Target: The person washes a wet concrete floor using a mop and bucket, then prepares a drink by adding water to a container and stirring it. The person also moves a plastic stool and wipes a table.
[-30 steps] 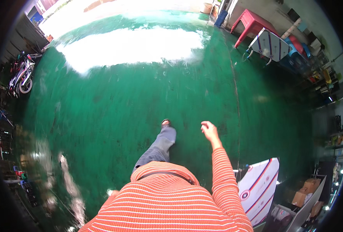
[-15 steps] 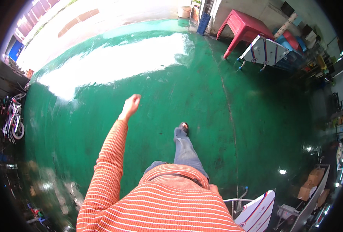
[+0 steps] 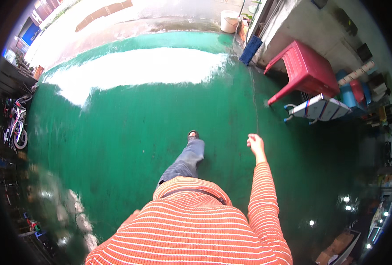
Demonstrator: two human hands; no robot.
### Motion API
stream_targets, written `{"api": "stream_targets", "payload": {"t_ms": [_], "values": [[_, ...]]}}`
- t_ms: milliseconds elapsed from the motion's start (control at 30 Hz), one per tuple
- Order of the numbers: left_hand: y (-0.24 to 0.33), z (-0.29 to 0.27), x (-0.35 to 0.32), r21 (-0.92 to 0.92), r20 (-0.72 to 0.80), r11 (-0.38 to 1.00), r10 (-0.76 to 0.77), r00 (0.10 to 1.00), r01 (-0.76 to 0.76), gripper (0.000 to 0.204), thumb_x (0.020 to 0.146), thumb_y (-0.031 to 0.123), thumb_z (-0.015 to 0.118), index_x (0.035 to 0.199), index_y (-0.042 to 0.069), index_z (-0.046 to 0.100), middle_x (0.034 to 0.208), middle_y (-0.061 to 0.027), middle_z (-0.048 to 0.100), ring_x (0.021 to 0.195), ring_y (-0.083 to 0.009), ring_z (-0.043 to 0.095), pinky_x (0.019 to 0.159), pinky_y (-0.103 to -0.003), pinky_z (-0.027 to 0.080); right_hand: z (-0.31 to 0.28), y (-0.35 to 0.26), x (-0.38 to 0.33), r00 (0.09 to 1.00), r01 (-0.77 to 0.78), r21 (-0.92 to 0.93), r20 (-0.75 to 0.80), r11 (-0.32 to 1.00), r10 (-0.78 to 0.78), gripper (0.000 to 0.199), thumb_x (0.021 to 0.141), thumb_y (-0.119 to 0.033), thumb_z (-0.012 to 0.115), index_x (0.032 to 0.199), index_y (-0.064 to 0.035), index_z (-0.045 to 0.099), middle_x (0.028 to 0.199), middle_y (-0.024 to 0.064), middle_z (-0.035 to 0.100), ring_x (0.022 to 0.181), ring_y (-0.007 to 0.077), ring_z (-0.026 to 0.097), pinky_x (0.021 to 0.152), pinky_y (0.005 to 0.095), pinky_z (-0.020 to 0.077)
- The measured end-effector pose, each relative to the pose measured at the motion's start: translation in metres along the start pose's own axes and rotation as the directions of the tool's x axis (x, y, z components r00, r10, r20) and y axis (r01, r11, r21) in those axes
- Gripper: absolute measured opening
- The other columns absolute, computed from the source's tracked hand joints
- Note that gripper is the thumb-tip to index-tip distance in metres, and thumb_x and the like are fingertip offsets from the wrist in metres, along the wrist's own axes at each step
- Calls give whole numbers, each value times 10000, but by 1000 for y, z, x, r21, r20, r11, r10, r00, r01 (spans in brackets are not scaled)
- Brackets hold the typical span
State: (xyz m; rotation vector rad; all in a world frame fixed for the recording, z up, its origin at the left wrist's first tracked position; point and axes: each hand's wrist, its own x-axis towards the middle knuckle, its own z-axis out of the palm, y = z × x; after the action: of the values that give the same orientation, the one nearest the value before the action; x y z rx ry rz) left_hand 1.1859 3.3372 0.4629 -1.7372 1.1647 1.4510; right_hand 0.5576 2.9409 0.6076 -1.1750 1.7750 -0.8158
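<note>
My right hand (image 3: pixel 256 145) swings out ahead of me over the green floor (image 3: pixel 129 128). Its fingers are loosely curled, with nothing visible in them. Of my left hand (image 3: pixel 133 216) only a sliver shows beside my waist; the torso hides its fingers. One foot in a dark shoe (image 3: pixel 193 134) is stretched forward below me. The thing nearest my right hand is a pale striped panel with blue-tipped metal legs (image 3: pixel 319 108), well apart from it, in front of a red plastic table (image 3: pixel 306 70).
A white bucket (image 3: pixel 229 22) and a blue slab (image 3: pixel 250 50) stand by the wall's end, near the bright opening. Bicycles (image 3: pixel 17 126) line the left side. Pale lumpy bags or stones (image 3: pixel 74 203) lie at lower left, and cardboard boxes (image 3: pixel 337 247) at lower right.
I have moved forward, toward the bright opening and the red table. My left hand has swung back beside my body, my right hand forward. The other leg is now in front.
</note>
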Motion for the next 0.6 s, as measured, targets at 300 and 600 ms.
{"api": "stream_targets", "payload": {"t_ms": [300, 600], "values": [[344, -434, 114, -22, -660, 974, 155, 735, -224, 307, 784, 202, 443, 991, 22, 582, 975, -197, 596, 916, -340, 568, 817, -415, 451, 31, -20, 198, 973, -164, 53, 174, 985, 153, 89, 840, -27, 480, 879, -2, 556, 634, 45, 557, 500, 116, 519, 434, 246, 419], [821, -841, -2, 80, -807, 370, 570, 158, -925, 243, 857, 175, 469, 1044, 54, 569, 978, -163, 605, 905, -284, 588, 780, -345, 459, -23, 103, 260, 416, -802, -334, 281, 494, 865, 198, 697, -178, 577, 757, -11, 663, 722, 114, 647, 640, 217, 619, 601, 352, 491]]}}
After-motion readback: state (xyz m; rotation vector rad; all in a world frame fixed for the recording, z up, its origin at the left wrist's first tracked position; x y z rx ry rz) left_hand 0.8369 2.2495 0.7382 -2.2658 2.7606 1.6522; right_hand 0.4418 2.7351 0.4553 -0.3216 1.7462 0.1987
